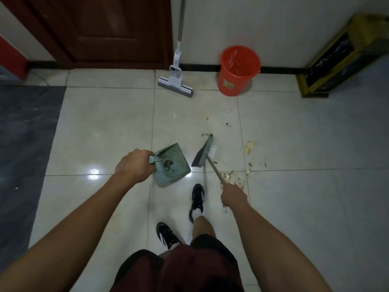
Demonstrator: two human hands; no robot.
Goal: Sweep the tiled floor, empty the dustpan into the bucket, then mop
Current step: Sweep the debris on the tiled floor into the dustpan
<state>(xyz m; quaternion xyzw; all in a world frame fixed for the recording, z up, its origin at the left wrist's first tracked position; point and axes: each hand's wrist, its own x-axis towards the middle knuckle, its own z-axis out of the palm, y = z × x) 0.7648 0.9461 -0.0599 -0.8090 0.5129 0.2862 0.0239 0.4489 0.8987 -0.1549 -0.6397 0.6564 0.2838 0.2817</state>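
My left hand (134,165) grips the handle of a pale green dustpan (172,164), held over the tiled floor (105,127) with a dark clump of dirt inside it. My right hand (233,196) holds the wooden handle of a small broom (204,153), whose head sits just right of the dustpan's mouth. Yellowish crumbs and scraps (249,147) lie scattered on the tiles to the right of the broom. An orange bucket (237,70) with a plastic liner stands by the far wall. A white sponge mop (175,80) leans against the wall left of the bucket.
A dark wooden door (101,28) fills the far left wall. A black and gold stand (345,57) sits in the right corner. A dark grey floor strip (25,133) runs along the left. My feet in black shoes (196,199) stand below the dustpan.
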